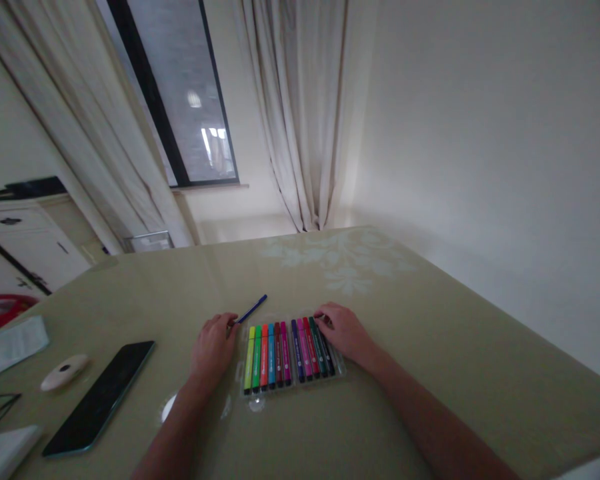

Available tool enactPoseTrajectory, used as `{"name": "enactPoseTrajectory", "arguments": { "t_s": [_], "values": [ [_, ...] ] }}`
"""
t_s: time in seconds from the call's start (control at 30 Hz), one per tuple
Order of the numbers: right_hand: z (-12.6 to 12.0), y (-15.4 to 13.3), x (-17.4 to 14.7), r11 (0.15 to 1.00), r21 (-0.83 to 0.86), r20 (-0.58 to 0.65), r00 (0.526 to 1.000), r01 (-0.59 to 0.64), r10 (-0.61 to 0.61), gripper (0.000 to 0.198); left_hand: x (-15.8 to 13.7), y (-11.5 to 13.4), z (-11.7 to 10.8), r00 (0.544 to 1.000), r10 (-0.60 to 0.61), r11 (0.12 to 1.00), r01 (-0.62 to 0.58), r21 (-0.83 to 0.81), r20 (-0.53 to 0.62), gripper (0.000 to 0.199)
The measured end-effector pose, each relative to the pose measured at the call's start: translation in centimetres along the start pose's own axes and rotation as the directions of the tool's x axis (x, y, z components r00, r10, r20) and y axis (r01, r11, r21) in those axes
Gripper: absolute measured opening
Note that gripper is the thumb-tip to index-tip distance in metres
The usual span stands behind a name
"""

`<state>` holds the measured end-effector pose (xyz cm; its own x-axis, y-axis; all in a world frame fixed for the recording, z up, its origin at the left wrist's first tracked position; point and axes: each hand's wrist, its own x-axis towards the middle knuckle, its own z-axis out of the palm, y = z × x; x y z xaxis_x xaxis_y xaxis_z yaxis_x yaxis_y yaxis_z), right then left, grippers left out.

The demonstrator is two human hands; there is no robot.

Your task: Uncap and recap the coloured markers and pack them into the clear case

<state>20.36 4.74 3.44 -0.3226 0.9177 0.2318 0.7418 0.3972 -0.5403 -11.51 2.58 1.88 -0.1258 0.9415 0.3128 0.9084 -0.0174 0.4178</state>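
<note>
Markers (279, 353) first: where do they sit?

In a clear plastic case (344, 370) lying on the table (455, 373), side by side in two groups. Yellow, green, orange, blue, dark red and magenta fill the left one; the right one runs from dark blue through pink and red to darker shades.

And the loose one?

That blue marker (253, 308) lies slanted beyond the case's far left corner, its near end at the fingertips of the left hand (214, 343).

Is it held?

I can't tell. The left grip is curled and the fingertips are too small to read.

What about the right hand (343, 330)?

It rests over the far right corner of the case, fingers bent at the upper ends of the darkest markers. Whether that grip pinches one, I can't tell either.

Anything else around?

A black phone (100, 400) lies well to the left, with a white rounded object (64, 372) just beyond it. Near the case's front edge is a small clear disc (257, 404).
</note>
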Motion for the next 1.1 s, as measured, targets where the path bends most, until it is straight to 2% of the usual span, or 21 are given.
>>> {"name": "enactPoseTrajectory", "arguments": {
  "t_s": [0.13, 0.23, 0.3, 0.37, 0.47, 0.57, 0.6, 0.67, 0.77, 0.83, 0.9, 0.97, 1.1],
  "values": [
    [0.0, -0.4, -0.1, 0.998, 0.056, -0.072, 0.997, 0.018, -0.014, 0.010, -0.3, 1.4, -0.4, 0.997, 0.021, 0.997, -0.027, -0.075, -0.078, 0.031],
    [0.0, -0.9, -0.1, 0.953, 0.302, -0.146, 0.989, 0.011, 0.035, 0.021, -1.6, 4.1, -0.4, 0.970, 0.151, 0.949, -0.197, -0.246, -0.192, 0.029],
    [0.0, -1.2, 0.0, 0.827, 0.561, -0.107, 0.988, -0.029, 0.108, 0.034, -2.9, 6.2, -0.1, 0.945, 0.254, 0.897, -0.310, -0.315, -0.207, 0.025],
    [0.1, -1.4, 0.2, 0.647, 0.758, -0.039, 0.985, -0.079, 0.166, 0.042, -4.2, 8.1, 0.4, 0.921, 0.339, 0.845, -0.389, -0.367, -0.194, 0.021],
    [-0.1, -1.6, 0.5, 0.431, 0.894, 0.023, 0.974, -0.122, 0.227, 0.044, -5.7, 10.0, 1.2, 0.894, 0.395, 0.802, -0.448, -0.395, -0.212, 0.019],
    [-0.6, -1.3, 0.7, 0.331, 0.933, 0.057, 0.964, -0.144, 0.259, 0.041, -6.4, 10.6, 2.0, 0.886, 0.414, 0.800, -0.463, -0.382, -0.209, 0.018],
    [-1.0, -1.0, 0.7, 0.332, 0.930, 0.070, 0.963, -0.158, 0.261, 0.040, -6.6, 10.7, 2.1, 0.878, 0.437, 0.796, -0.479, -0.371, -0.195, 0.019],
    [-1.8, -0.1, 0.8, 0.389, 0.900, 0.101, 0.961, -0.198, 0.256, 0.037, -6.9, 10.8, 2.3, 0.845, 0.517, 0.779, -0.531, -0.333, -0.140, 0.026],
    [-2.8, 1.7, 0.7, 0.531, 0.803, 0.166, 0.957, -0.270, 0.236, 0.036, -7.3, 11.4, 2.2, 0.752, 0.659, 0.726, -0.638, -0.257, -0.002, 0.042],
    [-2.9, 2.7, 0.5, 0.589, 0.746, 0.219, 0.949, -0.313, 0.226, 0.037, -7.5, 12.0, 2.0, 0.686, 0.722, 0.687, -0.694, -0.214, 0.092, 0.048],
    [-2.6, 3.2, 0.4, 0.635, 0.704, 0.255, 0.947, -0.319, 0.194, 0.034, -7.7, 12.6, 1.9, 0.640, 0.750, 0.661, -0.729, -0.179, 0.166, 0.048],
    [-2.1, 3.3, 0.4, 0.712, 0.643, 0.249, 0.956, -0.282, 0.154, 0.029, -7.8, 12.9, 2.0, 0.621, 0.755, 0.652, -0.743, -0.147, 0.211, 0.044],
    [-1.6, 2.8, 0.3, 0.912, 0.377, 0.119, 0.985, -0.162, 0.126, 0.022, -7.9, 12.7, 2.5, 0.623, 0.749, 0.654, -0.750, -0.100, 0.227, 0.043]
  ]
}}
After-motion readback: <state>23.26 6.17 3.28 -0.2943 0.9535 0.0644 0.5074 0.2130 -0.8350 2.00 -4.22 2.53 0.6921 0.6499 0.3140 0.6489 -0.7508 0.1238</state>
